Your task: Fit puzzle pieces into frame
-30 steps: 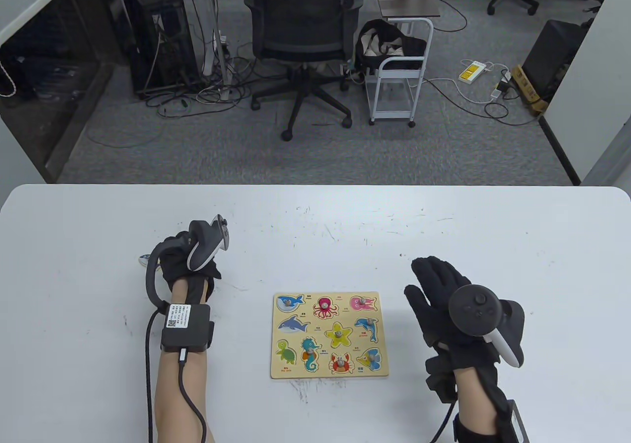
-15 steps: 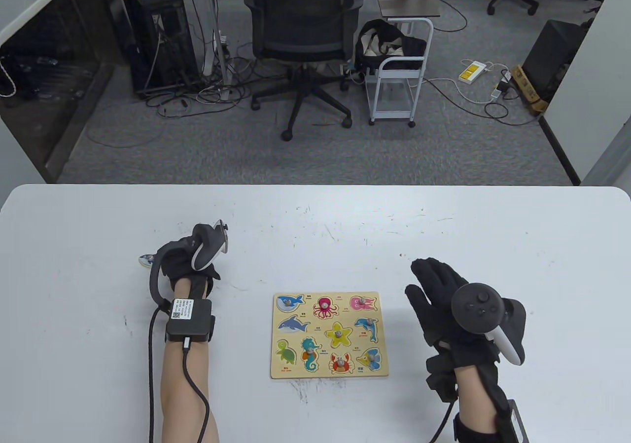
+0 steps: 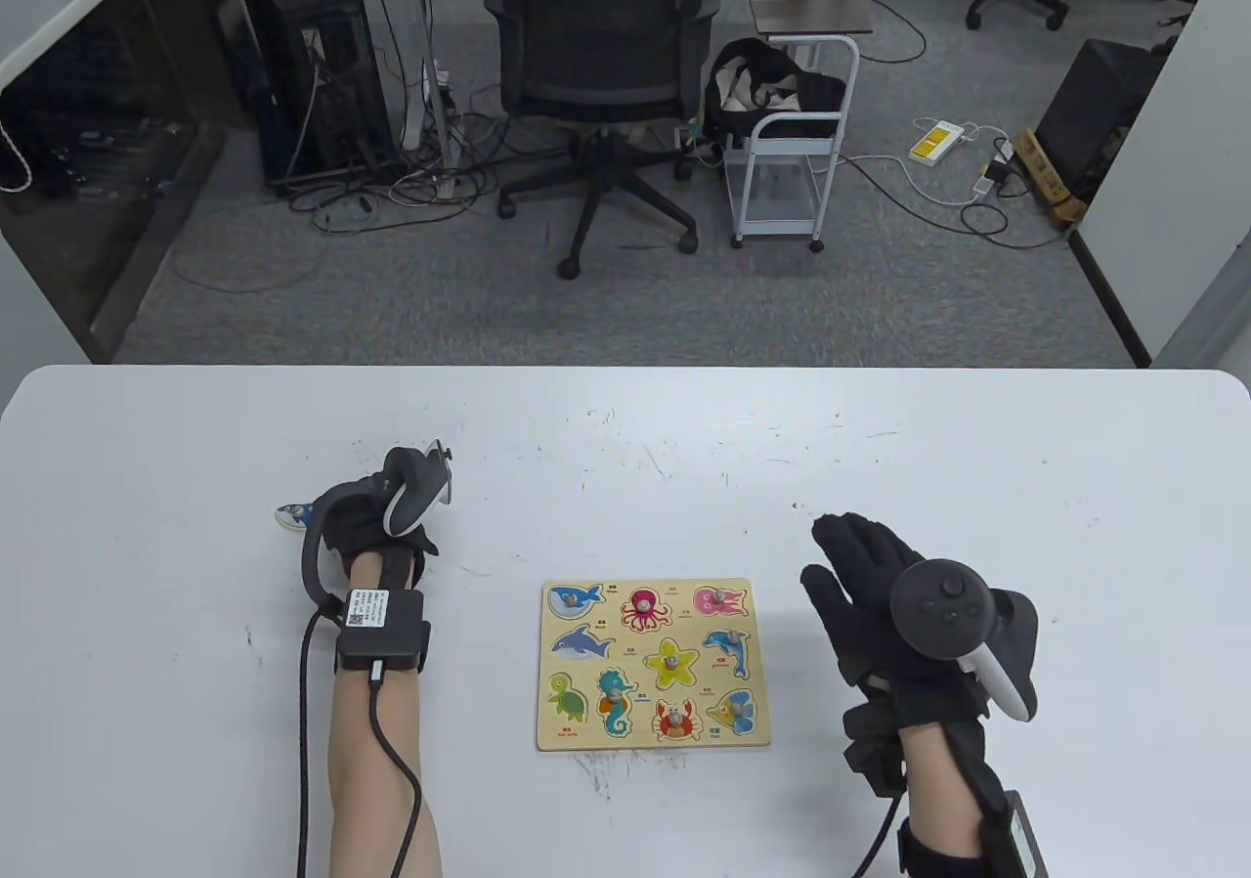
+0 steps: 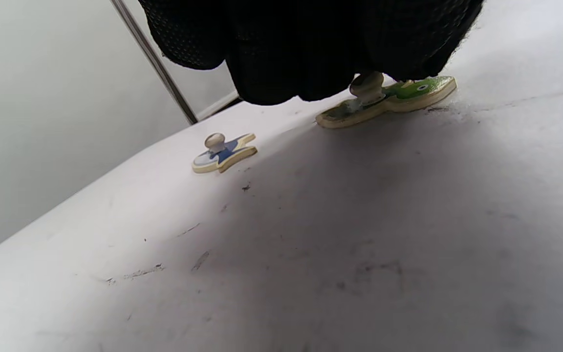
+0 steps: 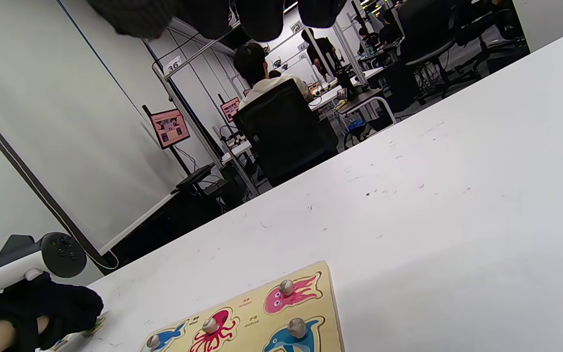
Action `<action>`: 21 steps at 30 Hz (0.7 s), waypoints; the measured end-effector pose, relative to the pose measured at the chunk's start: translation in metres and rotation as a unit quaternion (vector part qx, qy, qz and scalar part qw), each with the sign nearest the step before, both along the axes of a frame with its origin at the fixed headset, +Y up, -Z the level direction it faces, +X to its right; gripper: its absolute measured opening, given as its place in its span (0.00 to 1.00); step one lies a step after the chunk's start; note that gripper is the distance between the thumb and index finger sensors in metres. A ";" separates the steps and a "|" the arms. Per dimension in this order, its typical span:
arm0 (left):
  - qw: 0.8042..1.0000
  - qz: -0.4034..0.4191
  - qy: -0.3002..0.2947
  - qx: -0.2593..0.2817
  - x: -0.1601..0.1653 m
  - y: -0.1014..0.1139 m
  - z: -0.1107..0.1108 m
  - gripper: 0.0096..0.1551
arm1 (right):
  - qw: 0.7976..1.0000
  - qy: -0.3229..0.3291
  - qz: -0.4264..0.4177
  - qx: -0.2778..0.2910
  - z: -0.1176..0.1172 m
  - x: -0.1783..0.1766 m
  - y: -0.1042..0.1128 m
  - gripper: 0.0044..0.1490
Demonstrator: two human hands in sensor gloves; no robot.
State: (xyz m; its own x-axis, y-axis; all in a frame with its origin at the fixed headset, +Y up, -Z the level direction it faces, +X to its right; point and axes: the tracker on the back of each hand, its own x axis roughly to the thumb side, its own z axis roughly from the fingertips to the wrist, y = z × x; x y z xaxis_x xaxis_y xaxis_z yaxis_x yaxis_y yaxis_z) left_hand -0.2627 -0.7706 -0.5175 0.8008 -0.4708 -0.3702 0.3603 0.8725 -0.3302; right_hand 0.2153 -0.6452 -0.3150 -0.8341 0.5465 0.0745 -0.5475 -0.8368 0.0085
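On a white table [image 3: 880,428], a wooden frame [image 3: 653,664] lies between two gloved hands, most of its sea-animal pieces seated; the dolphin and turtle slots look unfilled, with no pegs showing. The right hand [image 3: 865,590] rests flat beside the frame, fingers spread, holding nothing. Farther out, the left hand [image 3: 366,516] curls over a green piece [image 4: 399,95], fingertips at its peg [image 4: 365,84]; whether it grips the peg cannot be told. The piece appears to sit flat on the table. A blue piece [image 4: 224,152] lies just beyond it. The step in hand looks like picking up the green piece; next, it must be lifted by the peg, carried to the frame and turned to match its slot.
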 end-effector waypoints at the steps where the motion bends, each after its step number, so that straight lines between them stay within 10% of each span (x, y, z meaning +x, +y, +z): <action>1: 1.000 0.000 0.000 -0.002 0.000 -0.002 0.000 0.28 | 1.000 0.000 0.000 -0.001 0.000 0.000 0.000 0.38; 21: 0.999 -0.022 -0.015 0.036 0.005 0.001 0.003 0.24 | 1.000 -0.004 0.004 -0.002 0.000 0.000 -0.001 0.38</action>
